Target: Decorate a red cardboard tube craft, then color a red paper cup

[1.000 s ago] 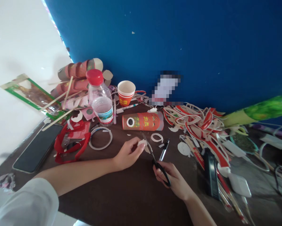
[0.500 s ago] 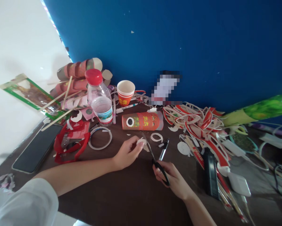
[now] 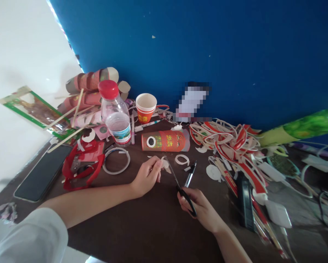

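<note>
Head view: both bare hands work low over a dark brown table [image 3: 142, 226], with clutter at the far side.
Left hand [image 3: 147, 177]: fingers pinched narrow on a small white paper piece [image 3: 164, 163], held just above the tabletop.
Right hand [image 3: 201, 208]: closed through the black handles of the scissors [image 3: 177, 180]; the blades point toward 11 o'clock.
Paper piece: at 1 o'clock from the left hand, at its fingertips, and at 11 o'clock from the right hand; the blade tips meet it, though whether they bite into it cannot be told.
Blades: nearly closed.
At 12 o'clock of the paper piece: a red paper tube [image 3: 165, 141] lying on its side, near but apart.
At 3 o'clock of the paper piece: a white paper ring [image 3: 182, 159] and a black pen [image 3: 190, 175], both just beside the scissors.
At 9 o'clock of the left hand: a clear tape ring [image 3: 116, 160], then a red strap bundle [image 3: 83, 164] and a dark phone [image 3: 42, 171] by the table's left edge.
At 11 o'clock: a water bottle [image 3: 115, 115] with a red cap, upright, and a stack of paper cups [image 3: 145, 107].
At 2 o'clock of the right hand: a heap of red and white paper strips [image 3: 229, 140], crowding that side.
Open room: bare tabletop toward 6 o'clock, between and below the two forearms, down to the near edge.
Far edge: a blue wall [image 3: 208, 47] closes it off.
</note>
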A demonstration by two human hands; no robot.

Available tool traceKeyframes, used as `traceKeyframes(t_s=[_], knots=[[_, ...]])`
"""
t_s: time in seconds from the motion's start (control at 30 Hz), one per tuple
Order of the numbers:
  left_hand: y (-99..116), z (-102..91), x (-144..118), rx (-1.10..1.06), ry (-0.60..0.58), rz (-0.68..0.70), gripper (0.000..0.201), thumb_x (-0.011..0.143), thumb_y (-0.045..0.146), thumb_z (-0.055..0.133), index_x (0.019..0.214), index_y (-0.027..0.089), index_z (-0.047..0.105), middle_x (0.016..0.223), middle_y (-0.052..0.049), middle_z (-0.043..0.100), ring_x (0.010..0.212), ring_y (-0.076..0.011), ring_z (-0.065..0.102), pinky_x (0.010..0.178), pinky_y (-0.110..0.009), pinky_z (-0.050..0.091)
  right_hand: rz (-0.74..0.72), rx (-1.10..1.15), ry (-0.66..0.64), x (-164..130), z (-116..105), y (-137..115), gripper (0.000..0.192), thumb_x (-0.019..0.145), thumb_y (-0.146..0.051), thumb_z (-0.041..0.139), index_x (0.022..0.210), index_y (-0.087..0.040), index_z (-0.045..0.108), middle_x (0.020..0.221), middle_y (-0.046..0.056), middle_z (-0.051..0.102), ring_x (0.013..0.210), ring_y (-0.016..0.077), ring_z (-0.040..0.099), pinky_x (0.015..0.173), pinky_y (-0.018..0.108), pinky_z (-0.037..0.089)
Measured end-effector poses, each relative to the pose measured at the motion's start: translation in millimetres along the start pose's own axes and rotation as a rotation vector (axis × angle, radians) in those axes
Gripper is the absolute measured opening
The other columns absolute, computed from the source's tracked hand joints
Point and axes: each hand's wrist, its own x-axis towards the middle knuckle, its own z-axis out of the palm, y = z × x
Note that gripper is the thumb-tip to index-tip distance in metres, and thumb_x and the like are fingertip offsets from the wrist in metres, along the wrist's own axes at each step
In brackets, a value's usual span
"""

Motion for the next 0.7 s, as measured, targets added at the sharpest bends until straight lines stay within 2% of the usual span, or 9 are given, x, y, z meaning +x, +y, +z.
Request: traceKeyframes(t_s=[0.4,0.7], knots=[[-2.6,-0.3,1.7,-0.031,0.003,0.024,0.053,0.089,0.068,0.035,0.068,0.02,0.04,0.051,0.009,0.035,0.04,-0.0065,0.045,0.044,-0.021,0.034,-0.012,-0.041,-0.024,-1.2,0.2,0.1,0.054,0.077,-0.07,0.055,0.06,-0.019,0.043,0.053,-0.006,0.038,0.047,0.0057,0.029,0.039,0.02,0.022],[-4.3,-0.7,1.6,-0.021,0.008,0.031,0.053,0.09,0.067,0.033,0.065,0.02,0.037,0.051,0.009,0.035,0.041,-0.0063,0.046,0.046,-0.021,0.035,-0.008,-0.068,0.011,-1.3,1.5,0.0,0.052,0.077,-0.066,0.058,0.058,-0.019,0.044,0.05,-0.006,0.038,0.046,0.0059,0.03,0.039,0.02,0.022]])
